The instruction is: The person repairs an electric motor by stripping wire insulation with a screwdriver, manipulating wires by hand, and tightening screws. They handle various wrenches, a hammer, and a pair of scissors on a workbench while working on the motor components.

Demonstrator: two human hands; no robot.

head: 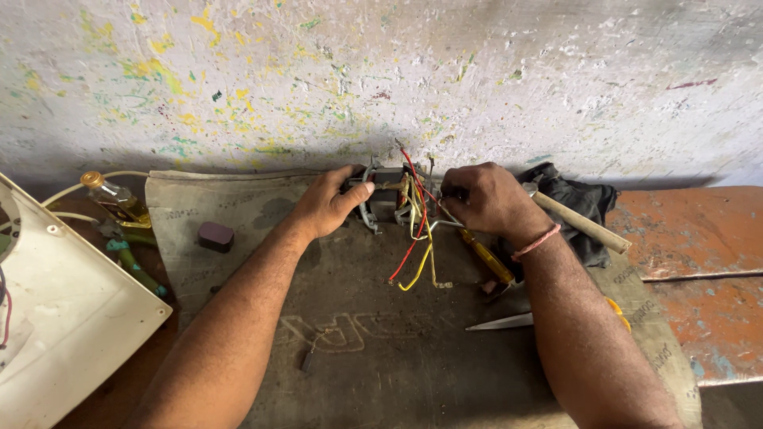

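Left hand (330,205) gripping a small electric motor (387,197) at the far edge of the tabletop (381,349) by the wall, right hand (485,199) pinching its red and yellow wires (417,238), screwdriver (486,256) just beside.

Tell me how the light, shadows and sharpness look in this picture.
Head view: soft daylight, no strong glare; a dark shadow band lies along the foot of the wall; the left hand and right hand on the small motor are sharp; the wide lens bends the white panel and table at the edges.
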